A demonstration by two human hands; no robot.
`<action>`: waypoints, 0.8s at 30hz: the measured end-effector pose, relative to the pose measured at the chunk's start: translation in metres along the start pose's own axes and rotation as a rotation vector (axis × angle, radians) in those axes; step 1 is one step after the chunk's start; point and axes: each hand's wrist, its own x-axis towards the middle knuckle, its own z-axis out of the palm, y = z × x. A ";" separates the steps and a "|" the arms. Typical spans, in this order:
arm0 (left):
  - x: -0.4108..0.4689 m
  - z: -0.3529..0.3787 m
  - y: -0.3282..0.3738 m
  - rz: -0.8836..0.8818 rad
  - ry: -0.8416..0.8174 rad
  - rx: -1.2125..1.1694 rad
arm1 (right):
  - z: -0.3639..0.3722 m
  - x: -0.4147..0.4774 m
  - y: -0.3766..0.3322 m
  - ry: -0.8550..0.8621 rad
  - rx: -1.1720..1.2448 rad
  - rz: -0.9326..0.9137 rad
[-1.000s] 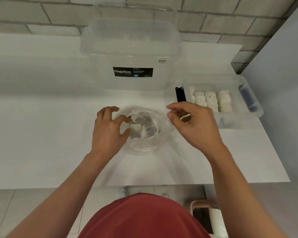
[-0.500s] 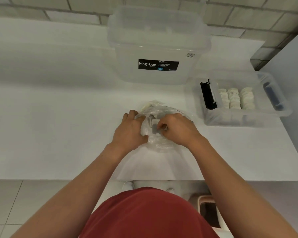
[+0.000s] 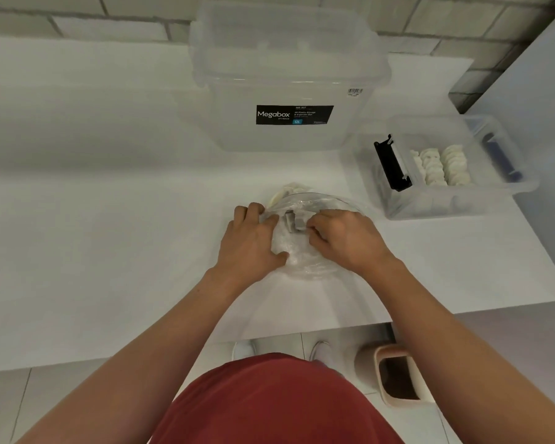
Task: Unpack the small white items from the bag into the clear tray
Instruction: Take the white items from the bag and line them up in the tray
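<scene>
Bag (image 3: 302, 251) is crumpled on the white table (image 3: 109, 251), right between my hands. My left hand (image 3: 250, 245) has its fingers curled over the near-left rim, thumb pressed into the plastic. My right hand (image 3: 343, 238) is dipped into the mouth, fingers bent in against the small white items (image 3: 297, 222) inside, which look greyish through the film. Honestly can't tell if I've actually pinched one. The clear tray (image 3: 455, 203) sits off to my right, well apart from the bag, with rows of the same items in it beside a black part (image 3: 393, 165). Big Megabox tub (image 3: 289, 75) stands behind, against a block wall (image 3: 109, 24). A bin (image 3: 398, 373) is on the floor.
</scene>
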 end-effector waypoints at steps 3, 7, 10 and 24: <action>-0.003 -0.002 -0.001 0.034 0.019 0.018 | -0.008 -0.004 0.003 0.145 0.138 0.081; -0.006 -0.009 0.005 0.213 0.299 -0.053 | -0.026 -0.012 0.007 0.278 0.298 0.245; 0.004 -0.012 0.016 0.388 0.350 -0.072 | -0.031 -0.015 0.010 0.277 0.320 0.321; 0.049 -0.014 0.032 0.261 -0.064 0.236 | -0.031 -0.021 0.017 0.267 0.316 0.329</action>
